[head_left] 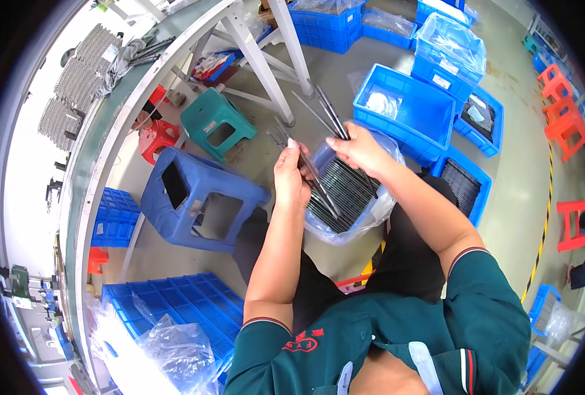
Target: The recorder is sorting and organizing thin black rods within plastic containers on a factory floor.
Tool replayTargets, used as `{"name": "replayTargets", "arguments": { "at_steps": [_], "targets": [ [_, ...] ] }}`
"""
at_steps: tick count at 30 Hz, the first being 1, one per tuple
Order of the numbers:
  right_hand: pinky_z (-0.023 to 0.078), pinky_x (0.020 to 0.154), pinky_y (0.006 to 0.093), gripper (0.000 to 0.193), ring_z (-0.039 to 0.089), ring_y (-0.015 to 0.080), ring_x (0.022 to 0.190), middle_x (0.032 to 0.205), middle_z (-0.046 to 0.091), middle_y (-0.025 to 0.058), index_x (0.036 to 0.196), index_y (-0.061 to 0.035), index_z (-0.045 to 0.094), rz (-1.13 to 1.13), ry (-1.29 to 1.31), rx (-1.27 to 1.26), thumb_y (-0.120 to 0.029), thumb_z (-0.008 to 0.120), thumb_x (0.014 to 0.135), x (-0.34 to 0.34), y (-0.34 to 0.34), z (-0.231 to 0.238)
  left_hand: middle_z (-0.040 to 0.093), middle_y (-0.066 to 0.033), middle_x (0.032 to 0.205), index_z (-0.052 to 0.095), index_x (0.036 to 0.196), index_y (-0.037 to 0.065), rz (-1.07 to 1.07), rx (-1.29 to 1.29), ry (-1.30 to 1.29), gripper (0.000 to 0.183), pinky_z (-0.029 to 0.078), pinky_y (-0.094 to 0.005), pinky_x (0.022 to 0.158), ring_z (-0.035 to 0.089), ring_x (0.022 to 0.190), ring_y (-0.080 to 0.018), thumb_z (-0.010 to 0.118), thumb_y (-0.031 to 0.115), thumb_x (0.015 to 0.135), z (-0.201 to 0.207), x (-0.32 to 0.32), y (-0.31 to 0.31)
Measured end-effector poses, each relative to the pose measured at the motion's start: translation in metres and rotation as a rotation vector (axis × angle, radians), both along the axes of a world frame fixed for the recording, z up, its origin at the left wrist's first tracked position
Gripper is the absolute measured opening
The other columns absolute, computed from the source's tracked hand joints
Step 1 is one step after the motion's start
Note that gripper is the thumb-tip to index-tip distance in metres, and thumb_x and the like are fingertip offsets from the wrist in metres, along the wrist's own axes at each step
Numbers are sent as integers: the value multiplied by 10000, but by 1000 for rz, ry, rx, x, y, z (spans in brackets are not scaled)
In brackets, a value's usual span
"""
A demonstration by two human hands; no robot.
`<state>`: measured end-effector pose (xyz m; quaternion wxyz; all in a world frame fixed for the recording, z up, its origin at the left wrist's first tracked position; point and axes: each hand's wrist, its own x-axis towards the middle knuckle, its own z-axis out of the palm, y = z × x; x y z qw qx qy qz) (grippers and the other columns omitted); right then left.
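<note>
My left hand point(294, 172) is closed around a few thin dark metal rods point(322, 191), which slant down to the right. Another small bunch of the same kind of rods point(331, 112) sticks up from my right hand point(360, 150), whose fingers are wrapped round it. Both hands are above a bin lined with clear plastic point(371, 227), between my knees. Inside it many dark rods point(352, 187) lie side by side in a slanting layer. My hands are a short way apart, and my forearms cover part of the bin's edges.
A blue stool point(174, 210) with a black phone point(174, 185) on it stands at left, a green stool point(217, 122) behind it. Blue crates point(404, 108) crowd the far right; one holds dark rods point(460, 186). A white-framed workbench point(118, 148) runs along the left.
</note>
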<state>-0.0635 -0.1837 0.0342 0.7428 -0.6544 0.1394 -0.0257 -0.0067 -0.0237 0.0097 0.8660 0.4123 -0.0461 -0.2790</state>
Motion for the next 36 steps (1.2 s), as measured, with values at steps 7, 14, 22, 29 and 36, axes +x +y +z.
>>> {"name": "replayTargets", "arguments": {
  "at_steps": [7, 14, 22, 29, 36],
  "targets": [
    [237, 352, 219, 250, 368, 62, 380, 506, 418, -44, 791, -37, 572, 100, 36, 304, -267, 657, 841, 0, -1, 4, 413, 25, 657, 520, 850, 67, -491, -44, 181, 337, 265, -198, 440, 321, 472, -43, 476, 390, 937, -2, -24, -10],
    [215, 325, 259, 281, 304, 73, 345, 470, 372, -51, 679, -87, 530, -395, -40, 319, -297, 681, 791, 30, -88, -13, 413, 21, 645, 520, 794, 55, -778, 58, 167, 340, 256, -208, 444, 315, 479, -64, 526, 373, 916, -3, -37, -8],
    [201, 349, 235, 329, 276, 62, 366, 474, 331, -52, 715, -86, 497, -232, 85, 383, -353, 648, 834, 10, -70, -5, 580, -165, 1047, 563, 872, 33, -578, -60, 137, 346, 507, -488, 840, 606, 953, -328, 505, 372, 919, -5, -18, 5],
    [386, 411, 240, 245, 497, 88, 431, 620, 613, 72, 743, 4, 610, 220, 51, -43, -224, 650, 826, 6, -6, -12, 568, -123, 1027, 579, 885, 59, -556, -43, 111, 331, 507, -401, 743, 580, 851, -252, 528, 386, 907, -10, -14, 2],
    [471, 611, 315, 390, 618, 205, 622, 666, 628, 130, 771, 16, 625, 142, 9, -391, -371, 673, 778, 15, 0, -25, 419, 15, 750, 561, 858, 75, -601, -132, 219, 335, 325, -224, 520, 355, 564, -84, 538, 406, 899, -7, -17, 5]
  ]
}}
